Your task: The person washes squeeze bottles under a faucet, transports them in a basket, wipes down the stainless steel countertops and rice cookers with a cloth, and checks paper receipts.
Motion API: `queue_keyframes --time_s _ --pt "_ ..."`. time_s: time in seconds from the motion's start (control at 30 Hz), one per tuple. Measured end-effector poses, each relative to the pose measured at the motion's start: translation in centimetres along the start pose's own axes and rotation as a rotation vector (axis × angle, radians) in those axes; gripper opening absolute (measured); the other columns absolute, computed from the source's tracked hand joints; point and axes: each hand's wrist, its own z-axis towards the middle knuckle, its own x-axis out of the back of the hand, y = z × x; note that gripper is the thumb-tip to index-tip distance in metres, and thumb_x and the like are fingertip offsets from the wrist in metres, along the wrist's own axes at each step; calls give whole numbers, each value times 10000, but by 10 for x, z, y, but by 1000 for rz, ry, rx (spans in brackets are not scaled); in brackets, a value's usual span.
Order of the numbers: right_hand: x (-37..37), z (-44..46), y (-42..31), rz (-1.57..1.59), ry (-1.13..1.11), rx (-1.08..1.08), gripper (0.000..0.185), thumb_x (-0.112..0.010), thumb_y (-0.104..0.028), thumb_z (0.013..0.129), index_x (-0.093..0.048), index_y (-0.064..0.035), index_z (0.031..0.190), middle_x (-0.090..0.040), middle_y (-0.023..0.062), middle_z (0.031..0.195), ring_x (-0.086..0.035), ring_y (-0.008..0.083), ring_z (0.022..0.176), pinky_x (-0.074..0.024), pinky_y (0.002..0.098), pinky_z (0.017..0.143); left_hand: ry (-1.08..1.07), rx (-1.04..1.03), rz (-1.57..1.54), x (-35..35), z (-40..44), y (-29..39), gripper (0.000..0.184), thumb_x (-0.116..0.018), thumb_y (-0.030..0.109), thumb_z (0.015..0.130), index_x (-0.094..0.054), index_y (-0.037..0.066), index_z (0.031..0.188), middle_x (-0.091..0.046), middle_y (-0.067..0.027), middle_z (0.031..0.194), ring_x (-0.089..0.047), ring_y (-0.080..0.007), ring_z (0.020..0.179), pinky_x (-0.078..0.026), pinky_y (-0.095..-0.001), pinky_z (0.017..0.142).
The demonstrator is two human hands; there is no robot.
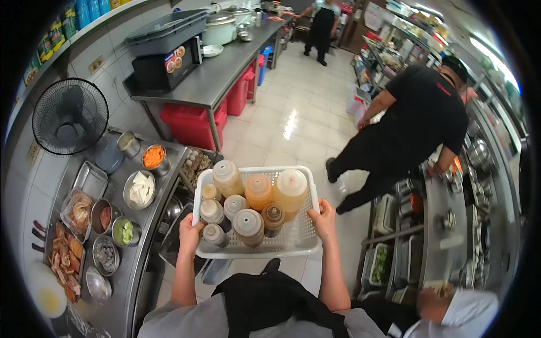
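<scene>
Between my two hands I carry a white plastic basket (pixel 298 241) with perforated sides, held out in front of my body above the floor. My left hand (pixel 190 230) is closed on its left rim, and my right hand (pixel 323 219) grips the right rim. Several squeeze bottles stand inside, grouped mostly to the left: a tall one with pale yellow liquid (pixel 291 194), an orange one (pixel 258 191), a brown one (pixel 273 218) and a larger greyish-brown one (pixel 248 227). The basket's right front part shows its bare bottom.
On the left, a steel counter (pixel 163 194) bears bowls of carrots (pixel 153 157), white slices (pixel 139 188) and meat, beside a black fan (pixel 70 116). A co-worker in black (pixel 420 118) leans over the right counter. Another person (pixel 324 25) stands far back; a white sleeve (pixel 465 310) shows at lower right.
</scene>
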Motion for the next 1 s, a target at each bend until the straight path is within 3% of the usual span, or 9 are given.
queue_keyframes --time_s 0.1,0.37,0.77,1.0 --pt "5 76 -9 -7 -58 -37 186 -600 6 752 -581 15 937 -630 30 786 -579 86 681 -458 237 628 80 9 -1 -35 39 11 158 -550 -39 792 -625 9 922 -658 -24 842 -589 -83 731 -459 -233 677" --pt "-13 280 8 45 -230 -45 189 -629 14 742 -555 -33 910 -630 12 770 -577 77 656 -436 218 593 251 41 105 -110 171 58 161 -548 -53 787 -626 -16 923 -648 -22 845 -590 -103 754 -457 -253 713" --pt "-9 566 -11 -2 -115 -51 190 -615 4 759 -570 0 943 -630 27 778 -574 87 639 -454 222 605 125 -90 41 -231 465 95 174 -575 -18 786 -640 -31 947 -643 -15 845 -568 -93 765 -443 -243 722" --pt "-33 766 -22 9 -250 -71 191 -590 31 755 -570 -8 941 -624 23 775 -561 85 645 -431 231 588 236 -77 88 -294 607 122 188 -560 -31 774 -638 -25 946 -663 -38 871 -591 -100 782 -454 -243 724"
